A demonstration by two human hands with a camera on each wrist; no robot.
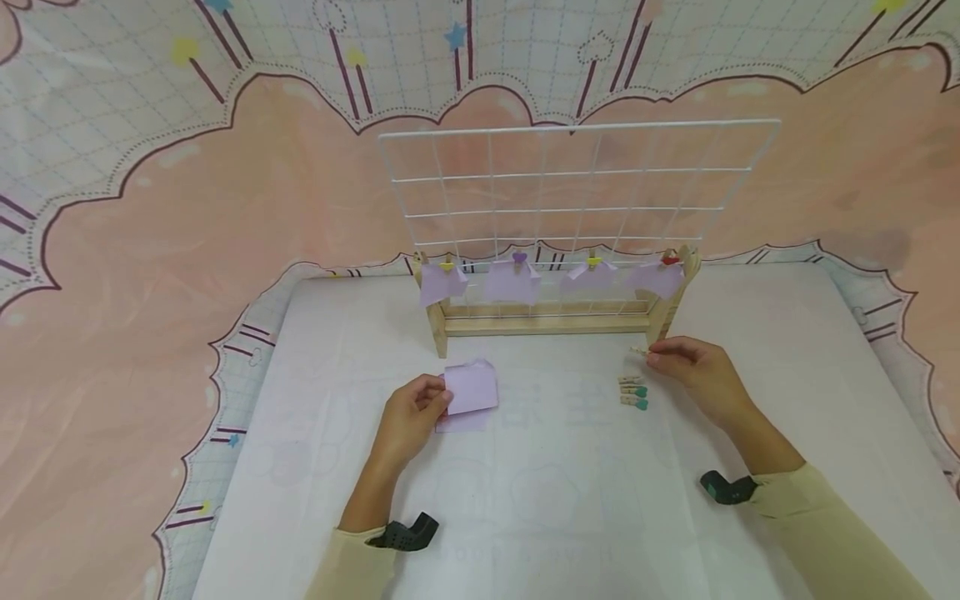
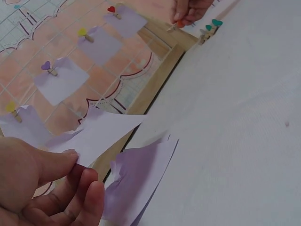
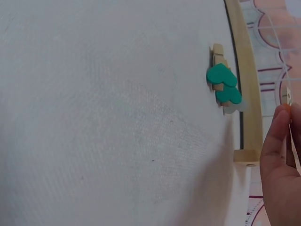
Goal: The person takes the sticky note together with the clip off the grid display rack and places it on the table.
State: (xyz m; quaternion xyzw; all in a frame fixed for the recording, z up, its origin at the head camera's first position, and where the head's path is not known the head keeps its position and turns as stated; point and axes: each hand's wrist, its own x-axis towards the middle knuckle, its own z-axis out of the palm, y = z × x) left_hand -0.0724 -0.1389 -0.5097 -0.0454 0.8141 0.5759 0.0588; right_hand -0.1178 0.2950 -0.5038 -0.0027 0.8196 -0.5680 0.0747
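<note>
Left fingers (image 2: 94, 202) pinch a purple sheet (image 2: 108, 132) by its edge, right fingers (image 3: 276, 129) a protruding clothespin (image 3: 288, 97).

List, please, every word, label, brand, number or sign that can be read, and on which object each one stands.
No readable text in any view.
White table covering: faint marks, too pale to read.
Purple papers: no writing visible.
Green heart clips: no lettering visible.
Patterned cloth: drawn stars and lines, no letters visible.
Black wrist pieces: any markings are too small to read.
</note>
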